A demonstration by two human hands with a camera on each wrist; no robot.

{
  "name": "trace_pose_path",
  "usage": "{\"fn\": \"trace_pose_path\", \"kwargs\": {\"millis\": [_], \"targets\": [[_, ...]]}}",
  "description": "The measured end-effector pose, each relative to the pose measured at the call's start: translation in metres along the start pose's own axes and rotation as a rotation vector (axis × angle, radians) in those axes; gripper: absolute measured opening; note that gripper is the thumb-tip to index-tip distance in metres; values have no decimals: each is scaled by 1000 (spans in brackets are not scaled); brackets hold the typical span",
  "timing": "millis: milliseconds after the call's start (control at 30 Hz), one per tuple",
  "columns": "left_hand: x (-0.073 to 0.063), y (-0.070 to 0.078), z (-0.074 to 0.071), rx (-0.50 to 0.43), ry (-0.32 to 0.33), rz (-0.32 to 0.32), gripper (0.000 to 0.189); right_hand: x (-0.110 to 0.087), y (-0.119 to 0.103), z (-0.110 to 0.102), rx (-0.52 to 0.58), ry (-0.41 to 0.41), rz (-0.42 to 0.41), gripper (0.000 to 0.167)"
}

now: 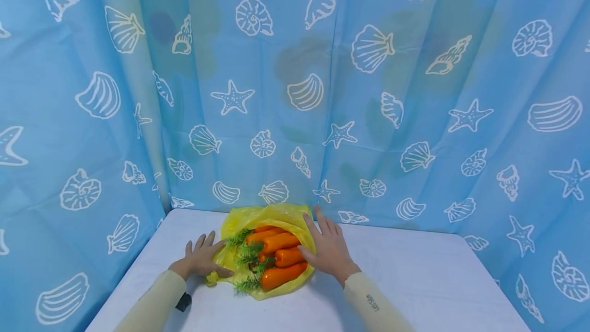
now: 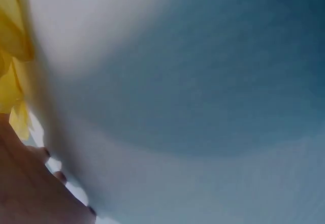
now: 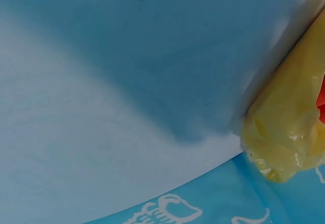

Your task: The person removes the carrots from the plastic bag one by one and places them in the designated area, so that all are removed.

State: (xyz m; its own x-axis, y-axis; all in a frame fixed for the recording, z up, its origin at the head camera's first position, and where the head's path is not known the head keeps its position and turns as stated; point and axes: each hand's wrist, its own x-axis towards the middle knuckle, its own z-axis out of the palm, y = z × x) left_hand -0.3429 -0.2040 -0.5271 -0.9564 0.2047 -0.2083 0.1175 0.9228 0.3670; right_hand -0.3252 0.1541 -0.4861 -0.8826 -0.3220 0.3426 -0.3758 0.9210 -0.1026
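Observation:
A yellow plastic bag [image 1: 301, 215] lies on the table with its mouth spread wide. Inside it are several orange carrots [image 1: 282, 241] with feathery green tops [image 1: 249, 252] pointing left. My left hand [image 1: 201, 259] is at the bag's left side, fingers spread, its thumb over the yellow plastic. On the other side my right hand [image 1: 331, 247] has its fingers extended along the bag's right rim. In the left wrist view, part of the left hand [image 2: 35, 188] shows below the yellow plastic [image 2: 10, 26]. The right wrist view shows the bag [image 3: 284, 127] but no fingers.
The white table [image 1: 405, 275] extends to the right of the bag. Behind and beside it hang blue curtains [image 1: 276, 117] printed with white shells and starfish. A small black object [image 1: 184, 302] is by the left wrist.

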Motion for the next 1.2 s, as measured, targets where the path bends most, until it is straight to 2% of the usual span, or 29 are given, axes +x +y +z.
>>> {"fn": "trace_pose_path", "kwargs": {"millis": [300,400,633,733,933,1200], "targets": [[-1,-9,-4,-13,-1,23,105,-1,-8,5,31,5,-40,83],[-1,-8,-4,8,9,29,104,-1,-9,7,21,-18,-39,82],[-1,-3,-8,7,-50,2,102,2,-17,7,71,-13,-61,80],[-2,-1,-10,9,-47,-5,101,4,-20,9,93,-11,-74,79],[-1,-1,-8,8,-37,9,102,5,-22,13,95,-28,-70,79],[3,-8,-3,-2,-29,16,108,7,-26,20,130,-33,-90,77]]}}
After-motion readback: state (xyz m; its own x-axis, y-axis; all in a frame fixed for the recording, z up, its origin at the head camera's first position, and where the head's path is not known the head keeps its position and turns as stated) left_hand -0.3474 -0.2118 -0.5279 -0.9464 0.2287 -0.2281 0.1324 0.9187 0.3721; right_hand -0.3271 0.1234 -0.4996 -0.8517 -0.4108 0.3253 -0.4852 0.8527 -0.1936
